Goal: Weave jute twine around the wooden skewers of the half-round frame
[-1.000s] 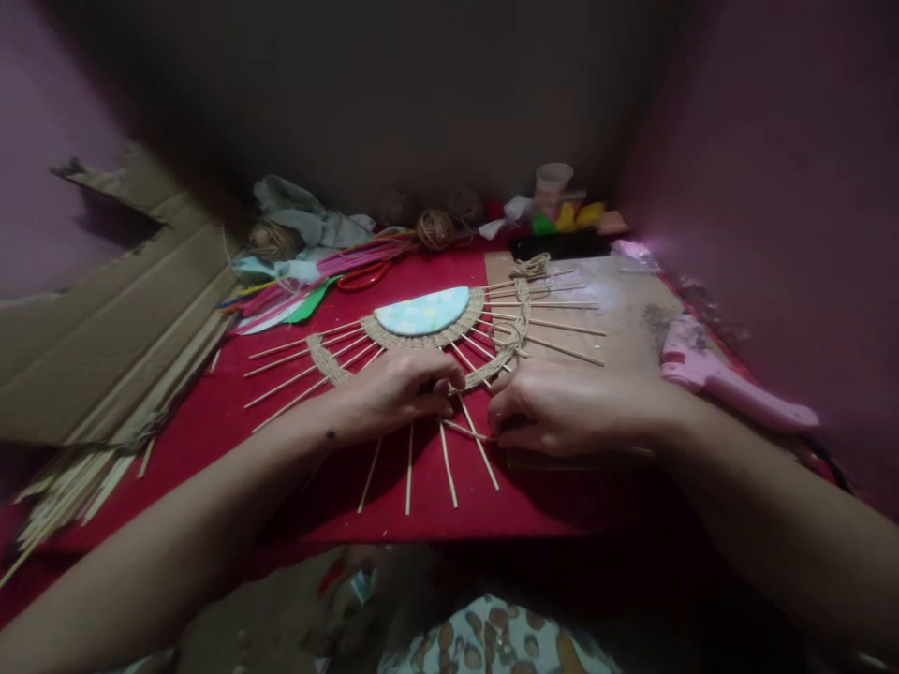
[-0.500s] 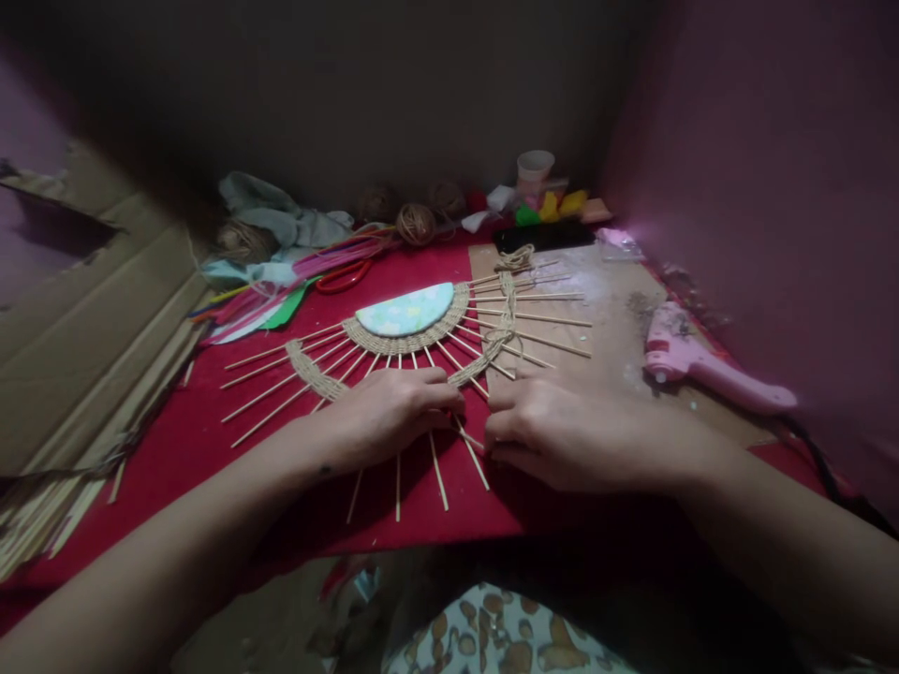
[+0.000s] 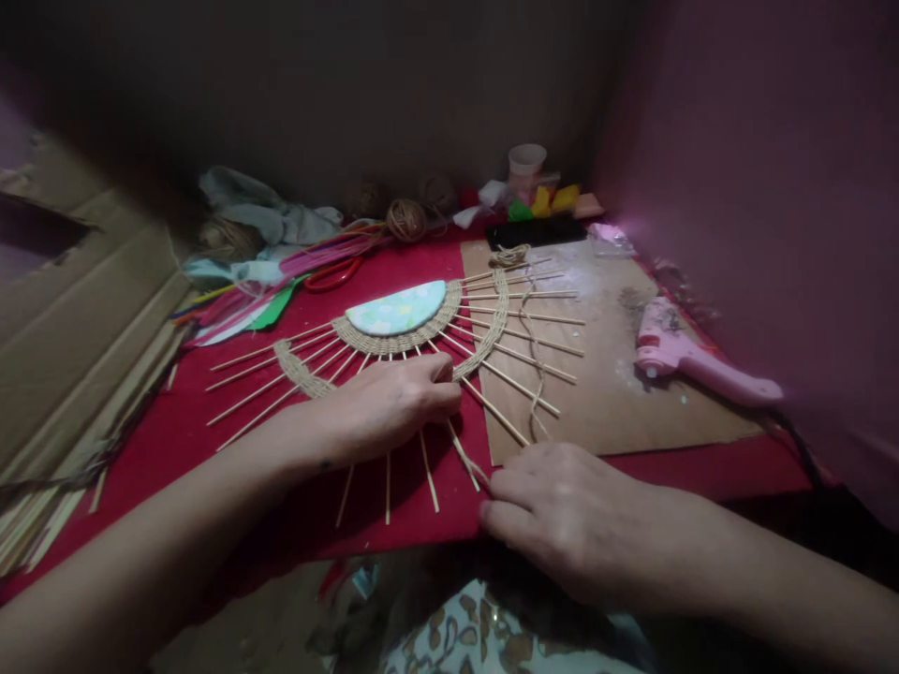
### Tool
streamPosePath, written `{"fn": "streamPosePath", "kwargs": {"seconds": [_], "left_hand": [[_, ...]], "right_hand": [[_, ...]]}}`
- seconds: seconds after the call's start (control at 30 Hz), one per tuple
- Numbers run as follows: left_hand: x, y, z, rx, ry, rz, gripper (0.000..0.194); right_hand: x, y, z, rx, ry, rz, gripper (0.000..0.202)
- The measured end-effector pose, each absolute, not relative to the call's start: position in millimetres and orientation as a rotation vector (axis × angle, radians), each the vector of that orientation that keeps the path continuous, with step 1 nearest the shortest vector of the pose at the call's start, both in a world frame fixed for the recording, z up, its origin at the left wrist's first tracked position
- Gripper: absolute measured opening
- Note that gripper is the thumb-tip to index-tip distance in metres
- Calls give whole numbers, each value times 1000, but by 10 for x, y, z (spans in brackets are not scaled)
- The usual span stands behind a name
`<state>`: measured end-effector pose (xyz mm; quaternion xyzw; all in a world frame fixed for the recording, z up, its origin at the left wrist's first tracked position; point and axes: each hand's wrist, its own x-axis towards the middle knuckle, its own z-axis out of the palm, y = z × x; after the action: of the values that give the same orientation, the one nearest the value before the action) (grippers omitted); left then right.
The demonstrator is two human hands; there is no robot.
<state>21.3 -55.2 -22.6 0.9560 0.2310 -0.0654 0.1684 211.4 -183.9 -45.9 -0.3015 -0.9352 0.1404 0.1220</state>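
Note:
A fan-shaped piece with thin sticks spreading from a half-round pale blue panel lies on the red cloth. Woven twine bands run across its sticks. My left hand rests over the lower middle of the outer band, its fingers closed on the woven twine and sticks. Lower right of it, my right hand pinches a strand of twine that stretches between the two hands. More of that twine trails in a wavy line from my right hand up to a small bundle.
A pink glue gun lies on a cardboard sheet at the right. Twine balls, a cup, a black phone and red-handled scissors sit behind. Cardboard and loose sticks stand left.
My right hand has moved down and toward me, drawing the twine out. The trailing twine now hangs loose over the cardboard. The whole view has shifted slightly.

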Motion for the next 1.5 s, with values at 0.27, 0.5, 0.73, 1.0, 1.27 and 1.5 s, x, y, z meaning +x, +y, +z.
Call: {"fn": "streamPosePath", "kwargs": {"seconds": [0.27,0.5,0.73,1.0,1.27,1.5], "left_hand": [[218,-434,-280,2766,372,-118,22],[273,-389,-245,2793,188,-124,25],[263,-363,-273,2787,192,-71,24],[235,-360,-322,2791,207,-34,22],[199,-342,-376,2779,198,10,23],[198,-356,-363,2766,223,0,21]], "right_hand": [[2180,-1954,-522,-1304,-2532,335,16],[2101,-1981,-547,-1119,-2564,373,14],[2077,-2001,-495,-1087,-2643,522,13],[2094,-2098,-542,-1330,-2543,384,13],[2035,-2089,-548,-1120,-2505,263,10],[2038,-2051,-600,-1116,-2282,8,25]]}}
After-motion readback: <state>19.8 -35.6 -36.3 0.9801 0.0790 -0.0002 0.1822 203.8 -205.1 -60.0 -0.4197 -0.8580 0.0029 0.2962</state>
